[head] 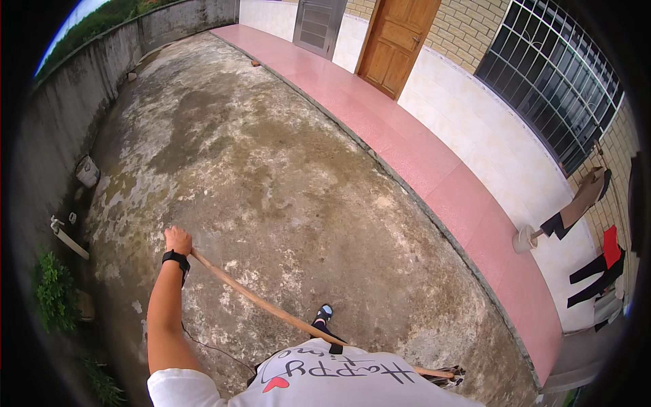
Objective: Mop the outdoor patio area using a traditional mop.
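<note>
My left hand (pixel 178 240) is stretched out ahead and closed around the upper end of a long wooden pole (pixel 259 301). A black band circles that wrist. From the hand, the pole slants down to the right, passing behind my shirt. It comes out again on the far side, where its end meets a dark and pale bundle (pixel 447 377), mostly hidden by my body and too unclear to name. My right hand is out of view. Beside the pole, one shod foot (pixel 324 313) rests on the stained concrete ground (pixel 285 193).
A raised pink tiled walkway (pixel 452 193) runs along the house wall. Along the left wall (pixel 56 132) stand a weathered bucket (pixel 87 171), a tap on a pipe (pixel 68 239) and a leafy plant (pixel 55 292). At right, clothes (pixel 580 203) hang near a white container (pixel 524 240).
</note>
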A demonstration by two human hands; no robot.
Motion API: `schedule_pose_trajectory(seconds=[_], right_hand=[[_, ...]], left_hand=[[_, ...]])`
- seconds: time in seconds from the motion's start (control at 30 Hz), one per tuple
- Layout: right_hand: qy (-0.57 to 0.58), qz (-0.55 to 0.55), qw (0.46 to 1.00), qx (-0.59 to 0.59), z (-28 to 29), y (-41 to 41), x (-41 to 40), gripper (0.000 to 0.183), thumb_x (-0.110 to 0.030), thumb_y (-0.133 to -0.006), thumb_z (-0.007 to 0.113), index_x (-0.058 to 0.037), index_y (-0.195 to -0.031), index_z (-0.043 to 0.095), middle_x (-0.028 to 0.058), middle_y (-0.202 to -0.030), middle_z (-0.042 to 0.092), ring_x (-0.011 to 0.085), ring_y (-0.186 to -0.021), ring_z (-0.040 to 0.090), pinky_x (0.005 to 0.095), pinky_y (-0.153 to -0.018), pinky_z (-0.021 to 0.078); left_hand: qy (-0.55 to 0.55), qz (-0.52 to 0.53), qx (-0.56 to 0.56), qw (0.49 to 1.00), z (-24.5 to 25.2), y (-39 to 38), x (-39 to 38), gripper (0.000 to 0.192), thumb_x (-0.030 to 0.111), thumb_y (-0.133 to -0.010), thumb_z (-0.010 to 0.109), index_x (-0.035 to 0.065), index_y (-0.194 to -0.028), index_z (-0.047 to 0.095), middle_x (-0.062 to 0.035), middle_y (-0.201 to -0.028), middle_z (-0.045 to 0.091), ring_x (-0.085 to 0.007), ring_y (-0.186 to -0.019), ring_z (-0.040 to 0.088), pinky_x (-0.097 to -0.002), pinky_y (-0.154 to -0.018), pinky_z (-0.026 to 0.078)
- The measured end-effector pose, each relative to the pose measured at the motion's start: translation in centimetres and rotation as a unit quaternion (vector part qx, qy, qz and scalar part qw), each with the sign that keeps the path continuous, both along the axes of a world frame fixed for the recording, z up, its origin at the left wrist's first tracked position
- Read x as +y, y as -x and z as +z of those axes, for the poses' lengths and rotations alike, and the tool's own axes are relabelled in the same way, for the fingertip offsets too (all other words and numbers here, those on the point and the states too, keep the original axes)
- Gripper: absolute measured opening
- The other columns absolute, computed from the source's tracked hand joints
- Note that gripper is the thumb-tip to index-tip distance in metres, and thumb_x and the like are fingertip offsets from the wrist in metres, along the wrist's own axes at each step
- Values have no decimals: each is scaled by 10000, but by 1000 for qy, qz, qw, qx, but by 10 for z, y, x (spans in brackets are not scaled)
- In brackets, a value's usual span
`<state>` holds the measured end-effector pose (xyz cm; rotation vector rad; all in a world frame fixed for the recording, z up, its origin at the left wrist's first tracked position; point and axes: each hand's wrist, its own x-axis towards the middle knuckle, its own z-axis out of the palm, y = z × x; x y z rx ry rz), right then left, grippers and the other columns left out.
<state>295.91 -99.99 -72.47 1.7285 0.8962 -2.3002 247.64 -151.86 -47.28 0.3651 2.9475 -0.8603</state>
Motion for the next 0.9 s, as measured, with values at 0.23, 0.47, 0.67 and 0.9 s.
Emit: schedule_pose_trajectory(seconds=[0.23,0.47,0.67,0.9], right_hand=[[-8,46,999,9,-1,164,92,174,-184,-783,412,-42,-693,456,81,-737,523,159,-669,494,319,-708,436],[-17,96,995,14,-5,328,132,166,-192,-777,421,-47,-709,466,77,-752,522,159,-681,497,323,-709,436],[-60,170,983,14,-1,451,143,161,-199,-771,428,-52,-723,473,74,-764,522,159,-691,500,326,-711,436],[-13,55,998,3,8,580,143,162,-226,-781,460,-64,-775,463,76,-828,510,188,-769,494,364,-768,427]], left_hand=[[21,74,-85,993,-6,89,51,160,213,-747,533,142,-846,636,-10,-885,585,-200,-921,483,-354,-689,386],[20,121,-98,988,-40,215,54,161,220,-736,541,144,-838,639,-7,-861,598,-212,-916,496,-380,-667,403],[11,155,-101,983,-52,361,40,166,231,-753,512,162,-839,637,-2,-876,593,-205,-875,506,-425,-651,393],[25,130,-107,985,-25,533,40,150,217,-733,561,147,-846,631,-14,-896,583,-201,-906,508,-348,-665,416]])
